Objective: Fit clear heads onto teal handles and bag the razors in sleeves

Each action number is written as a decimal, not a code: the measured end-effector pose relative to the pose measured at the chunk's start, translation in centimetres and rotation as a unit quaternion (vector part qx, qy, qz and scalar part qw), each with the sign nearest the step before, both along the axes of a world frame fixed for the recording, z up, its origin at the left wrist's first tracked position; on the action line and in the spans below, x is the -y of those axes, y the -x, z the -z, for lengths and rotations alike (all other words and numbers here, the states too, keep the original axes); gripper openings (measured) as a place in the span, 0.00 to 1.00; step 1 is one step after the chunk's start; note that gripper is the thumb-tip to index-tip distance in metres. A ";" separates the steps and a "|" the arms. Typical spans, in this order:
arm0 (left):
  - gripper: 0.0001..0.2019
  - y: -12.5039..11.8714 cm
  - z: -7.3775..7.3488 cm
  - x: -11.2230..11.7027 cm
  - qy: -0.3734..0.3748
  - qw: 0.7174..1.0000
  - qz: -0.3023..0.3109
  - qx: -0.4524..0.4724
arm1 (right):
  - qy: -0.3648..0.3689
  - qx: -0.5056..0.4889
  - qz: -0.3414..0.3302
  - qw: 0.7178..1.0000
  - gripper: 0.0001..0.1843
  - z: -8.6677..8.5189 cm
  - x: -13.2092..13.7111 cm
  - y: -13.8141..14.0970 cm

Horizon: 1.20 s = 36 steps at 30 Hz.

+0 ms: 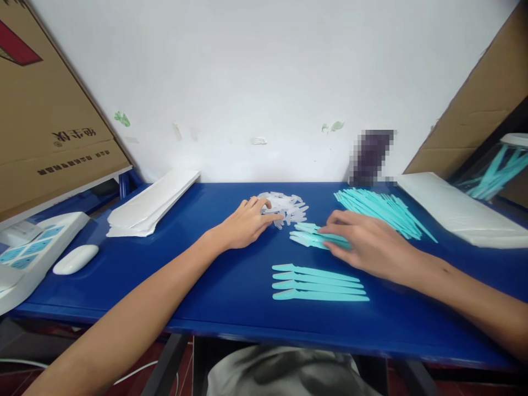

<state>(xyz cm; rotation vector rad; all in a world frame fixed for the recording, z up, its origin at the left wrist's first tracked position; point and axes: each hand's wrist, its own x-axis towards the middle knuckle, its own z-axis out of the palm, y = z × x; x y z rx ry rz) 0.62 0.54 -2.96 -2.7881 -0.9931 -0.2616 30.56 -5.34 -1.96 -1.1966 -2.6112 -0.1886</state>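
Observation:
My left hand point(247, 223) rests at the near left edge of a heap of small translucent white blade caps point(291, 206). Its thumb and index finger are apart over the caps, and nothing shows between them. My right hand point(363, 236) has its thumb and fingers around a few teal eyebrow razors point(305, 237) whose heads point left and look whitish, as if capped. Its fingers partly hide their handles. Nearer to me, several teal razors point(319, 284) lie side by side, heads to the left. A large pile of teal razors point(383, 209) lies behind my right hand.
White paper sleeves point(152, 203) lie at the back left, beside a white computer mouse point(76, 259) and a white tray with blue compartments point(41, 247). A white packet point(462, 209) and a clear tub of razors point(499, 168) stand right. Cardboard point(61, 110) leans at the left.

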 end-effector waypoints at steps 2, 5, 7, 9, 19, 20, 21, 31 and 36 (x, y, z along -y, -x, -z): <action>0.22 -0.3 0.0 0.2 -0.001 1.000 -0.002 -0.012 | -0.010 -0.043 0.018 0.999 0.16 -0.3 0.5 0.2; 0.20 -0.4 -0.4 0.4 0.008 1.000 0.002 -0.016 | -0.010 -0.113 0.003 0.994 0.17 -0.6 1.3 0.7; 0.19 -0.3 -0.7 0.5 0.020 1.000 0.015 -0.004 | 0.004 -0.128 -0.042 0.991 0.17 -0.6 1.8 1.0; 0.18 -0.2 -1.0 0.6 0.046 0.998 0.035 0.013 | 0.022 -0.121 -0.081 0.989 0.15 -0.6 1.9 1.2; 0.17 -0.3 -1.2 0.6 0.212 0.972 0.051 0.090 | 0.112 -0.136 -0.140 0.974 0.19 -0.5 1.5 0.2; 0.18 -0.2 -1.1 0.6 0.226 0.968 0.046 0.093 | 0.119 -0.124 -0.144 0.975 0.17 -0.4 1.6 0.4; 0.19 -0.1 -1.0 0.5 0.238 0.966 0.043 0.096 | 0.126 -0.106 -0.145 0.976 0.15 -0.4 1.6 0.6; 0.14 -0.2 -0.9 0.3 0.246 0.953 0.038 0.173 | 0.142 0.024 -0.076 0.987 0.18 -0.4 1.9 1.9; 0.16 -0.1 -0.4 0.0 0.257 0.940 0.031 0.224 | 0.190 0.023 -0.076 0.979 0.18 -0.5 1.9 1.6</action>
